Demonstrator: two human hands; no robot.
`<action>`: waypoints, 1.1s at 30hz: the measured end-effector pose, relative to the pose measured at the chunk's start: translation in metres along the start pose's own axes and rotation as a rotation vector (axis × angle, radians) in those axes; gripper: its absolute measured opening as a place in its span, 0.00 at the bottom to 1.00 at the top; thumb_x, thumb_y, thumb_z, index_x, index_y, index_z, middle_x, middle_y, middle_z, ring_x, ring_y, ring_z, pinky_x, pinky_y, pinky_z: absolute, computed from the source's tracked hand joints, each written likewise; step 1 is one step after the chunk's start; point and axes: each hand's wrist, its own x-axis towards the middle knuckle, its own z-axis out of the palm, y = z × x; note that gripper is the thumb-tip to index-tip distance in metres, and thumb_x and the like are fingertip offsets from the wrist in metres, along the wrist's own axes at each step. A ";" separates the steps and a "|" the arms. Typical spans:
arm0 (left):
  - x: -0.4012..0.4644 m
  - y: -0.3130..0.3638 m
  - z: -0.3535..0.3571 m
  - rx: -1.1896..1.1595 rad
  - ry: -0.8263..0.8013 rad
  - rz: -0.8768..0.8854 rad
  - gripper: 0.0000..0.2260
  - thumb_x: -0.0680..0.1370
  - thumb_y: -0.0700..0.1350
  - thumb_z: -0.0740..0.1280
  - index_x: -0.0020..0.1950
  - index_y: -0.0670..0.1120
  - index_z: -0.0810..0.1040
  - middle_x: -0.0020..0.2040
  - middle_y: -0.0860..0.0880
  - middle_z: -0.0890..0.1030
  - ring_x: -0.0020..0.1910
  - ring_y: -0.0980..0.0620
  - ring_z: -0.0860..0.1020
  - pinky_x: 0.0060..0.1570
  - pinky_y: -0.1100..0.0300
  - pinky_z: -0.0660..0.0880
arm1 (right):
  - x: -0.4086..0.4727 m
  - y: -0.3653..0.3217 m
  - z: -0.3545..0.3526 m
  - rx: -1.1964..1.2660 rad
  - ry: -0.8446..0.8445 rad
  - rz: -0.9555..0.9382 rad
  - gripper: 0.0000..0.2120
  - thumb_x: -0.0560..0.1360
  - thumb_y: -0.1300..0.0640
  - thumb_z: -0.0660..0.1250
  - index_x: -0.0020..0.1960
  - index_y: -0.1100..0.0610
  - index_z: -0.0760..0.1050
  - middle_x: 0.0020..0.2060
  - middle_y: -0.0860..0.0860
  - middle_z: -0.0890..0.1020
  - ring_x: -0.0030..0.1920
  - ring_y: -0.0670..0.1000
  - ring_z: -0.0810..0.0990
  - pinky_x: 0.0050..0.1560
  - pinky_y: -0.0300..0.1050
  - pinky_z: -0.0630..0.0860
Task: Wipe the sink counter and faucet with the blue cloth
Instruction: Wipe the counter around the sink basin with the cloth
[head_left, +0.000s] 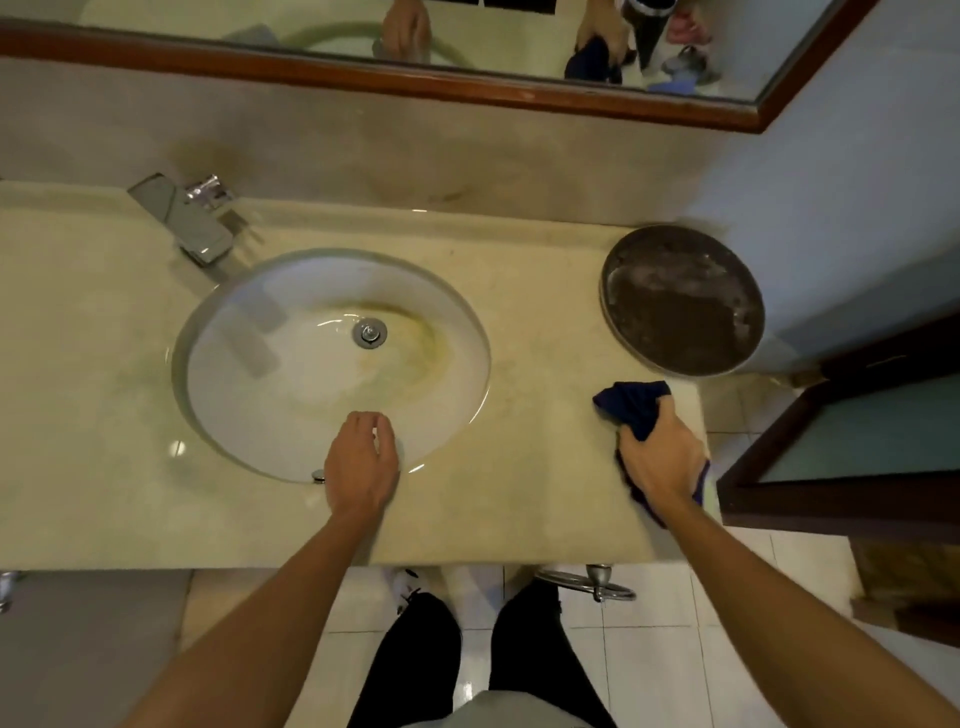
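Observation:
The dark blue cloth (631, 408) lies bunched on the beige stone counter (540, 374) near its right end, and my right hand (660, 457) presses down on it with fingers closed around it. My left hand (361, 465) rests on the near rim of the round white basin (332, 358), fingers loosely curled, holding nothing. The chrome faucet (182, 221) stands at the back left of the basin, well away from both hands. Yellowish stains show inside the basin around the drain (369, 332).
A round dark metal tray (680, 299) sits at the counter's back right, just beyond the cloth. A wood-framed mirror (415, 85) runs along the wall. A dark door frame (831, 467) stands close on the right. A metal ring (589, 582) hangs under the counter's front edge.

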 end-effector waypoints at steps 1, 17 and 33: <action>0.000 0.001 0.000 0.015 0.001 0.017 0.13 0.85 0.51 0.55 0.53 0.50 0.78 0.53 0.52 0.79 0.49 0.48 0.78 0.52 0.48 0.75 | -0.008 -0.016 0.010 0.030 0.015 0.010 0.18 0.73 0.55 0.69 0.59 0.55 0.69 0.44 0.59 0.83 0.42 0.64 0.81 0.41 0.52 0.75; 0.004 -0.001 -0.003 -0.070 0.098 -0.004 0.13 0.86 0.46 0.52 0.53 0.45 0.75 0.48 0.51 0.76 0.42 0.49 0.75 0.43 0.59 0.66 | -0.074 -0.240 0.098 0.608 -0.332 0.000 0.06 0.75 0.54 0.67 0.49 0.52 0.72 0.38 0.47 0.81 0.39 0.50 0.80 0.42 0.48 0.76; 0.000 -0.001 0.006 0.109 0.036 0.012 0.18 0.86 0.52 0.53 0.46 0.43 0.76 0.46 0.48 0.74 0.40 0.41 0.75 0.45 0.52 0.67 | 0.005 0.036 -0.066 0.165 -0.172 -0.201 0.06 0.78 0.59 0.64 0.55 0.54 0.76 0.47 0.53 0.81 0.48 0.56 0.80 0.42 0.49 0.73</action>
